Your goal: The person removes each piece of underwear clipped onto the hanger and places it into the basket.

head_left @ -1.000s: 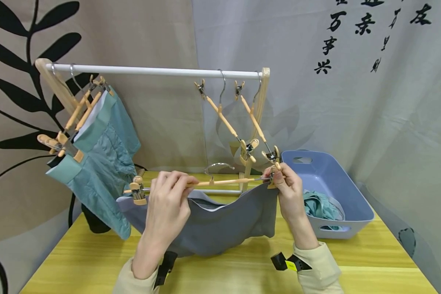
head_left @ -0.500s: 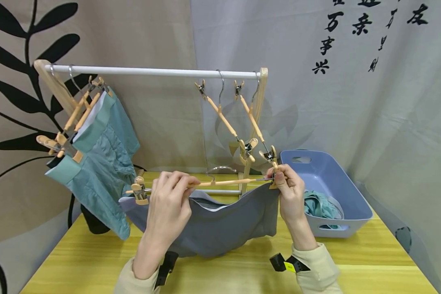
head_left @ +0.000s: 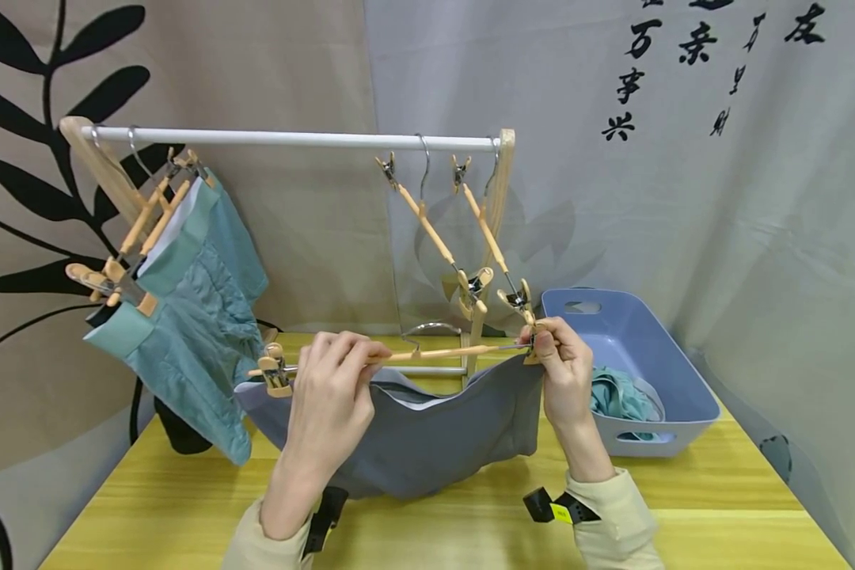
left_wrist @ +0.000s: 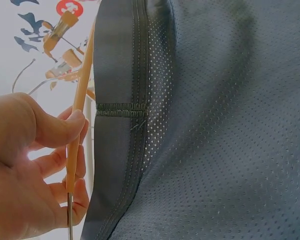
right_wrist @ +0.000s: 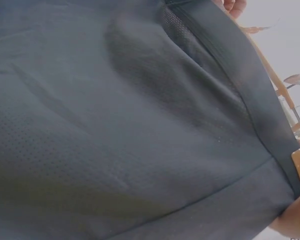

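A wooden clip hanger (head_left: 442, 354) spans both hands, its metal hook (head_left: 431, 326) upright. From it hangs a grey garment (head_left: 435, 431) of perforated fabric with a wide stitched waistband (left_wrist: 121, 100). My left hand (head_left: 331, 396) grips the hanger's bar, thumb and fingers around the wood in the left wrist view. With thumb and fingers my right hand (head_left: 564, 368) pinches the right-end clip (head_left: 533, 353), which sits on the garment's corner. At the left end, the other clip (head_left: 276, 372) is at the garment's edge.
A rack with a white rail (head_left: 292, 138) stands behind the hands. Two bare clip hangers (head_left: 427, 229) hang at its right, their clips close to my right hand. Teal garments (head_left: 207, 293) hang at the left. A blue basket (head_left: 655, 340) at right holds teal cloth (head_left: 620, 396).
Both hands keep their holds on the hanger and its clip. The left-end clip and the garment's left edge have shifted slightly right; the view has drifted a little.
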`<state>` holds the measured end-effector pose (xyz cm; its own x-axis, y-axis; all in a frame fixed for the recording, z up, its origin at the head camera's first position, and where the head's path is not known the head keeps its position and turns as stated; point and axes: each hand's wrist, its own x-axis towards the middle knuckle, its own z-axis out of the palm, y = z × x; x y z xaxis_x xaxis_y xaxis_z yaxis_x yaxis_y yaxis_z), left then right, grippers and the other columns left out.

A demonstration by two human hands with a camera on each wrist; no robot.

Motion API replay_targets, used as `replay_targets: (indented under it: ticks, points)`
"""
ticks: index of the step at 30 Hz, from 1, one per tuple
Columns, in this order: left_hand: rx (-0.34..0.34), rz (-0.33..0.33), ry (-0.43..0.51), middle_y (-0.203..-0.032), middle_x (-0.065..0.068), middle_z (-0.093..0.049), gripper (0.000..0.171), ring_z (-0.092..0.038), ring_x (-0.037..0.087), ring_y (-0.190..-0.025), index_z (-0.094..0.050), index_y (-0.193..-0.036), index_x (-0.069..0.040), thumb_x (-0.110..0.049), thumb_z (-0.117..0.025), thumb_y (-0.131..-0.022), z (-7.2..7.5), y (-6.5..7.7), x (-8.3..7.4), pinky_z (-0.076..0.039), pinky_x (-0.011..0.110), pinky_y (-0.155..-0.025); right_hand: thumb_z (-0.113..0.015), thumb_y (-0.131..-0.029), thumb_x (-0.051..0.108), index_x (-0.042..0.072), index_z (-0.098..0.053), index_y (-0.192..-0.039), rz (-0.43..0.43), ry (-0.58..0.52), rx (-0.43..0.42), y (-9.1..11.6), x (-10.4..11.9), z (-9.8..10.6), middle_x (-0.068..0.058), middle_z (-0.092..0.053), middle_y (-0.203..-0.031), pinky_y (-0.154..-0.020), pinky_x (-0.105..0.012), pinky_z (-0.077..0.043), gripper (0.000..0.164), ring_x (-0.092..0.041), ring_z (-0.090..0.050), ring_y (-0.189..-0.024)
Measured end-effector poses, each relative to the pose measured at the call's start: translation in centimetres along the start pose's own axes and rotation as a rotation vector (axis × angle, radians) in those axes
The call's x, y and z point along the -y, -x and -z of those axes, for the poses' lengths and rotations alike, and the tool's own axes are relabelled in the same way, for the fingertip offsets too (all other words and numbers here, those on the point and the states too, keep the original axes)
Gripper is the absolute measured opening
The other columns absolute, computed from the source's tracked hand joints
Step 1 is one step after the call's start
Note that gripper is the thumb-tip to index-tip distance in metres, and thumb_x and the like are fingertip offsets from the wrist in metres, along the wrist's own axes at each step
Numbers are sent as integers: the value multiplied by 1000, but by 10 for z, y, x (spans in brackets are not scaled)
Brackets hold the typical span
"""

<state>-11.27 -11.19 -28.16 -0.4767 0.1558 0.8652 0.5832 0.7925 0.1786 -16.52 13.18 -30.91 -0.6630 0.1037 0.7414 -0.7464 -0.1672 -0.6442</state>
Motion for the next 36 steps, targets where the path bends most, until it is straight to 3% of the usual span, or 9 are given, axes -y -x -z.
replay_targets:
  ticks: [10,19,26,29,32,36]
  points:
    - [10,13,-2,-81,3,-63,16,-50,23,-78,-67,-81,-8,6,-64,-76,-1,1,0,-36,34,-68,-49,-93,16,8,-62,-84,7,16,9,-1,4,0,5,-62,-79,-70,-19,-47,18,-8,-60,-74]
    - [13,2,10,-81,2,-62,18,-50,22,-77,-66,-82,-10,7,-64,-75,-3,1,-1,-35,34,-67,-53,-91,22,8,-61,-83,-2,-7,-4,-3,1,4,4,-63,-77,-58,-16,-45,18,-6,-61,-72]
    - [33,6,5,-83,2,-62,19,-50,22,-78,-67,-84,-10,7,-62,-77,-3,1,0,-35,33,-67,-47,-94,22,9,-59,-84,-17,20,-1,-1,0,3,5,-61,-79,-64,-16,-45,20,-7,-59,-75]
    - [29,4,-1,-83,2,-62,20,-50,22,-78,-67,-84,-11,7,-62,-77,-2,1,0,-35,32,-66,-41,-97,19,9,-58,-90,-30,-19,25,1,-2,1,3,-61,-84,-71,-19,-46,21,-9,-59,-80]
    - [23,5,-6,-82,2,-62,20,-50,21,-77,-67,-84,-11,7,-61,-77,-1,2,0,-34,31,-66,-37,-98,26,8,-57,-105,-32,-92,75,1,-2,1,1,-62,-93,-78,-22,-48,27,-12,-59,-84]
    - [20,17,-11,-82,2,-62,20,-50,21,-78,-67,-85,-10,7,-62,-77,1,2,0,-35,31,-66,-32,-99,31,6,-49,-122,14,-156,109,-1,1,3,1,-58,-106,-83,-22,-44,38,-12,-58,-91]
